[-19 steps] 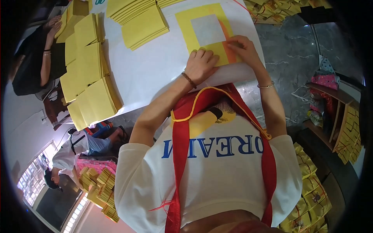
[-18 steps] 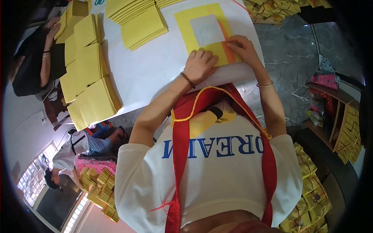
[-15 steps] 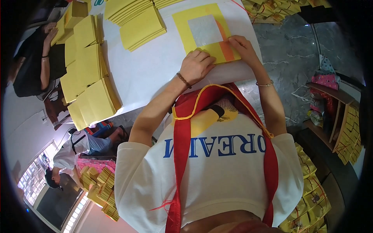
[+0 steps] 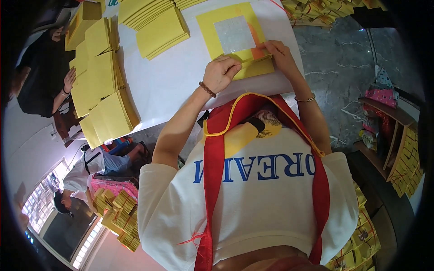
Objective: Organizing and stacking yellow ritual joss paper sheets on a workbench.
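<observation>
A yellow paper sheet (image 4: 206,28) with a pale silvery square and an orange patch lies on the white table (image 4: 156,86) in front of me. Along its near side a strip is raised in a fold, with plain yellow paper showing below it. My left hand (image 4: 220,74) has its fingers curled and pinches the left part of this folded edge. At the right end, my right hand (image 4: 281,56) grips the same edge between thumb and fingers. Beyond my left hand sits a stack of yellow folded papers (image 4: 162,32).
Taller yellow paper piles (image 4: 106,74) line the table's left side, where a co-worker's hand (image 4: 69,80) touches them. Another person (image 4: 83,171) sits at lower left beside bundled yellow paper (image 4: 122,217). A wooden shelf (image 4: 389,135) stands at right.
The sheet's near edge has been lifted and turned up away from me by both hands. At left, the co-worker's hand has moved down along the piles.
</observation>
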The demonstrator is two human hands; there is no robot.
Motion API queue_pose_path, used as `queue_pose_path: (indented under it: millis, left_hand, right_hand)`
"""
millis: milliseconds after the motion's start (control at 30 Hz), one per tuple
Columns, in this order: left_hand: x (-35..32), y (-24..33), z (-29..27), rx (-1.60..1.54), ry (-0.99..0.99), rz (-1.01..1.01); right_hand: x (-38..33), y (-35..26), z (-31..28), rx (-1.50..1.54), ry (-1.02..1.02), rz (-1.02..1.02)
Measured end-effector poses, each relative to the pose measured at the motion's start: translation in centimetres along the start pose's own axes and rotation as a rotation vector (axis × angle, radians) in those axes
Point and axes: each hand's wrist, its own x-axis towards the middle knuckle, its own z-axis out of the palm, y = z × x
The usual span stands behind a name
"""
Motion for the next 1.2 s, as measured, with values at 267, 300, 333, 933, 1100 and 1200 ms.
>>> queue_pose_path:
  millis: [267, 300, 333, 933, 1100, 1200]
  left_hand:
    - [0.3, -0.6, 0.1, -0.127, -0.031, -0.100]
    - [0.4, -0.6, 0.0, -0.128, -0.046, -0.117]
    - [0.4, -0.6, 0.0, -0.130, -0.061, -0.134]
    - [0.8, -0.6, -0.7, -0.355, -0.099, -0.369]
    - [0.3, -1.0, -1.7, -0.126, -0.033, -0.008]
    - [-1.4, -1.5, -3.0, 0.036, 0.109, 0.240]
  right_hand:
    - [-0.3, -0.4, 0.2, 0.091, 0.028, 0.064]
    - [-0.3, -0.3, 0.2, 0.090, 0.028, 0.062]
    - [-0.3, -0.3, 0.1, 0.070, 0.014, 0.046]
    - [-0.5, 0.2, -0.4, 0.051, 0.007, -0.118]
    - [-0.4, -0.1, -0.5, -0.127, -0.067, -0.274]
    - [-0.4, 0.2, -0.7, 0.018, -0.126, -0.066]
